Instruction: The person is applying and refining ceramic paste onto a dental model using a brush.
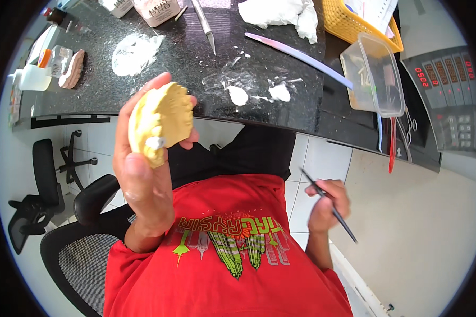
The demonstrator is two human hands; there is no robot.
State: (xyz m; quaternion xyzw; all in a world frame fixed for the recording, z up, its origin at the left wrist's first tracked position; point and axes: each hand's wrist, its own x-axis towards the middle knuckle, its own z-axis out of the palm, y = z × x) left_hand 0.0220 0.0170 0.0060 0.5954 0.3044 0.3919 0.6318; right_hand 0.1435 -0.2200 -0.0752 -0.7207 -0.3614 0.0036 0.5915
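Note:
My left hand is closed around a yellow dental cast with a row of moulded teeth, raised in front of the worktop's edge. One tooth on the cast carries a small whitish-grey crown, close to my left thumb. Out to the right, above the floor, my right hand pinches a slim black pen-like tool. It slants, one tapered end pointing up and left, well apart from the cast; whether it is a fine brush, I cannot tell.
White powder patches and small white lumps lie on the black speckled worktop. A knife, a long purple-blue tool, crumpled tissue, a clear plastic box and a yellow basket are there. Right stands a panel with red digits.

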